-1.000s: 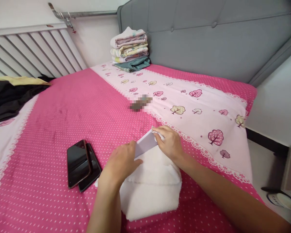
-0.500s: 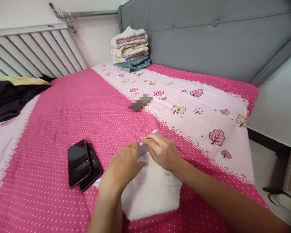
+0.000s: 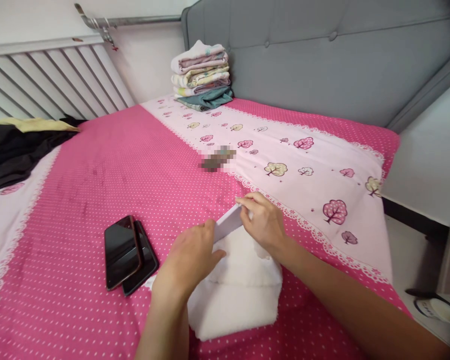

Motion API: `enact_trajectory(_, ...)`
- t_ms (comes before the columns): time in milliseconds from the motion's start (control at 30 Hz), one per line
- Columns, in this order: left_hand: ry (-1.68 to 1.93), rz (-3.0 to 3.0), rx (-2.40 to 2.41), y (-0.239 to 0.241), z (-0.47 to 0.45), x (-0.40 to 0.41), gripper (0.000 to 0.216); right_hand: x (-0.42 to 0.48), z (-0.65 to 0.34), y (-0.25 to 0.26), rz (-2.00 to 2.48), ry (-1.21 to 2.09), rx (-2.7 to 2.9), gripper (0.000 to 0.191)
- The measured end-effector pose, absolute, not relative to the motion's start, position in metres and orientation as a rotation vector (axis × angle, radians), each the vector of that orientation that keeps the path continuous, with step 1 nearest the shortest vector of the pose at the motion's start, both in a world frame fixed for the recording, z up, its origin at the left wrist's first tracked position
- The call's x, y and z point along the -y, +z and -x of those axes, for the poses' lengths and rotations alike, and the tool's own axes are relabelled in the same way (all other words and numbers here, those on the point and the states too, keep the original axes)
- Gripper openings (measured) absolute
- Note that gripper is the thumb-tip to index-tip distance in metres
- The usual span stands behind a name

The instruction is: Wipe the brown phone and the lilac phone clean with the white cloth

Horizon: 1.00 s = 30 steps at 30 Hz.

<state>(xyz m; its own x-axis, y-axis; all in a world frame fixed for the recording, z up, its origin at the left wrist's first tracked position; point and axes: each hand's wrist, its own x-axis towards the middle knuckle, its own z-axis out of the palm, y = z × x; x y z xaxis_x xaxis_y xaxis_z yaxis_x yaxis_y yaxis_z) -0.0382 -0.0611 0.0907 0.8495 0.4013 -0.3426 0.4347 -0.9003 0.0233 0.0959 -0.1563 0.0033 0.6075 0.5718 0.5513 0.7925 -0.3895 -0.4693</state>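
A white fleecy cloth [image 3: 236,305] lies folded on the pink bed cover near the front, its far edge showing a smooth, pale lavender-white strip [image 3: 228,221]. At the left end of that strip my left hand [image 3: 191,255] has its fingers closed over the edge, thumb apart and resting by the fleecy side. My right hand [image 3: 262,220] pinches the strip's far right end between thumb and fingers. Between the two hands the strip is stretched straight. Part of the cloth's right side is hidden beneath my right hand and wrist.
Two dark phones [image 3: 123,252] overlap left of my left hand. Folded cloths [image 3: 200,75] are stacked by the grey headboard [image 3: 303,60]. Dark clothes [image 3: 15,150] lie at the left, below a white radiator [image 3: 60,80]. A blurred-out patch [image 3: 217,159] sits mid-bed.
My right hand has slid along the strip, away to the upper right, so more of the strip shows between my hands. My left hand has stayed in place.
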Motion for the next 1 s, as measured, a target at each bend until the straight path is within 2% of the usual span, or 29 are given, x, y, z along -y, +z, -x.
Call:
enact_trajectory(500,-0.548,-2.898,-0.691,0.093,0.038,0.061,0.037,0.155,-0.107,0.002,2.080,-0.096,0.848,0.032)
enact_trajectory(1000,-0.530,-2.842,-0.743,0.091,0.036,0.053,0.029,0.156,-0.109,-0.005,2.379,0.054,0.934,0.022)
